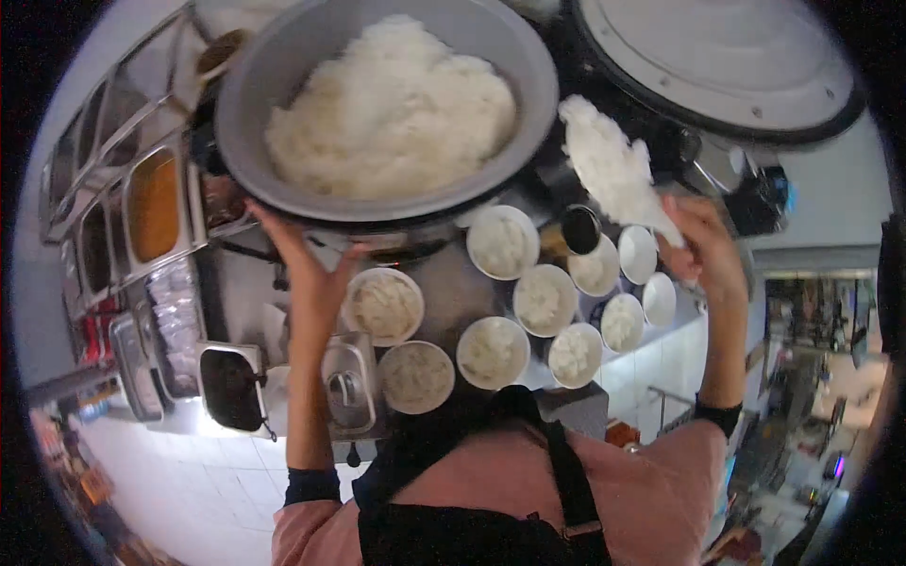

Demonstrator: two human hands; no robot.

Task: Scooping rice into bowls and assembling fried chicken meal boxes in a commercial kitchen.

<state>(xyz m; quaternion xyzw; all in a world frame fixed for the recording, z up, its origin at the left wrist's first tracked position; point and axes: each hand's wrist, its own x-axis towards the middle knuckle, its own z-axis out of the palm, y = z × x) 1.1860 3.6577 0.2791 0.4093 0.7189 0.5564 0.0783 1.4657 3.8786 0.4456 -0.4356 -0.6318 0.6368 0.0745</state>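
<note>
A wide grey pot [244,170] heaped with cooked white rice [396,113] fills the top of the view. My left hand [308,258] is at its near-left rim, thumb spread from the fingers, supporting the pot from below; part of the grip is hidden. In my right hand [704,244] is a rice paddle [672,230], its blade covered with a clump of rice [609,159], held to the right of the pot. Several white bowls of rice stand before me, among them one bowl [502,243] by the pot and another bowl [383,306] near my left wrist.
Steel food pans, one holding orange contents [154,205], line the left side. A lidded steel pan [348,382] lies by my left forearm. A large round lid [729,56] is at the upper right. Two small white bowls [638,255] stand below the paddle, beside a dark cup [580,230].
</note>
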